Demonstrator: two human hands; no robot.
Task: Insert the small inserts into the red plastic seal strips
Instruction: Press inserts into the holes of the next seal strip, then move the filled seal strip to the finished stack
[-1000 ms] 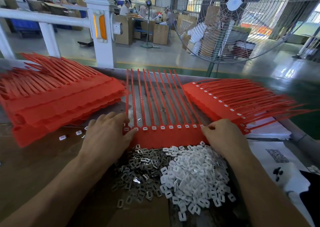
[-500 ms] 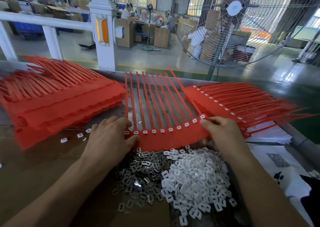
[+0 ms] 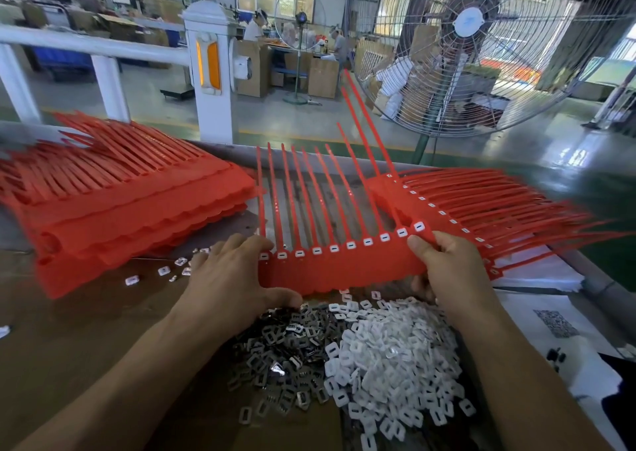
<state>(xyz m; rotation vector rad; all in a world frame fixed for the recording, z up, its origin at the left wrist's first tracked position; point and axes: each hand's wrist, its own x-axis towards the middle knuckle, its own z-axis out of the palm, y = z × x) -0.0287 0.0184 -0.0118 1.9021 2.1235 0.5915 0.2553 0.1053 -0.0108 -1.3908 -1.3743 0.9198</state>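
1. So I've got one red seal strip sheet (image 3: 344, 271) between my hands, right end lifted off the table (image 3: 69, 347) and the left end low, so it sits tilted.
2. My right hand (image 3: 447, 271) pinches the sheet's right corner, thumb on top, fingers curled underneath.
3. My left hand (image 3: 234, 275) lies flat-ish at the left end, fingers fairly straight and pressing on it, thumb along the near edge.
4. Counting the sheet: ten tails sticking out toward the far side, ten white inserts (image 3: 351, 244) seated in a row along it.
5. Just near of the sheet are two heaps, a dark metal clip pile (image 3: 285, 350) on the left and a white insert pile (image 3: 389, 361) on the right. Way too many to count.
6. Two stacks of red sheets: one at left (image 3: 120, 209), one at right (image 3: 481, 206) with inserts in. A few loose inserts (image 3: 161, 271) lie by the left stack.
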